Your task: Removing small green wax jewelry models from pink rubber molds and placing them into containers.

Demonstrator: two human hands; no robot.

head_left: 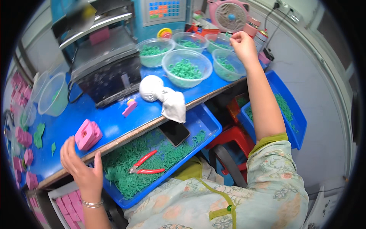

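Observation:
My right hand (pixel 243 45) reaches out over the plastic bowls at the back right. Its fingers are pinched on a small green piece (pixel 227 34), like those heaped in the bowls. Below it stands a clear bowl (pixel 237 72) with green pieces. At the left, my left hand (pixel 81 166) is open at the table's front edge, thumb and fingers apart. Just beyond its fingertips sits a stack of pink blocks (pixel 88 134) with a hollow in the top. In front of me, a blue tray (pixel 209 121) holds a heap of green loops, red-handled nippers (pixel 146 164) and a dark phone (pixel 174 132).
A dark machine (pixel 108 76) stands on the blue table. Beside it lie a white cloth bundle (pixel 164 95) and a small pink piece (pixel 130 108). A pink fan (pixel 228 17) is at the back. Another blue tray (pixel 299 126) and a red stool (pixel 232 139) are at my right.

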